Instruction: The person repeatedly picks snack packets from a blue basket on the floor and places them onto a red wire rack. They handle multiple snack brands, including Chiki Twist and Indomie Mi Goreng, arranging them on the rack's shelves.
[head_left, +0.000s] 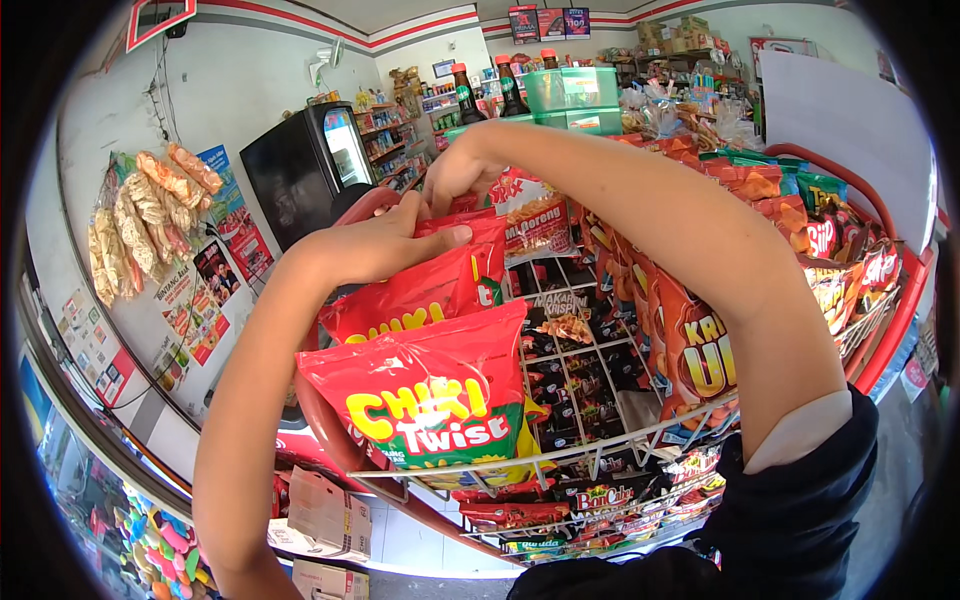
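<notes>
My left hand (386, 244) lies over the row of red chip bags at the left of a wire rack. Its thumb stretches across the bag tops, and most of its fingers are hidden. My right hand (461, 165) reaches to the back of this row, fingers pointing down by the red packaging; what they grip cannot be made out. A red and green Chiki Twist bag (435, 390) stands at the front of the row, with another red Chiki bag (405, 300) behind it. A Spix Mi Goreng snack bag (534, 217) stands at the back, right of my hands.
The white wire shelf (600, 457) has a red frame tube (322, 420) at its left. Orange-brown snack bags (697, 345) fill its right side. More packets (607, 495) lie on a lower tier. Green plastic containers (574, 90) and dark bottles (510, 86) stand beyond. Cardboard boxes (330, 514) sit low left.
</notes>
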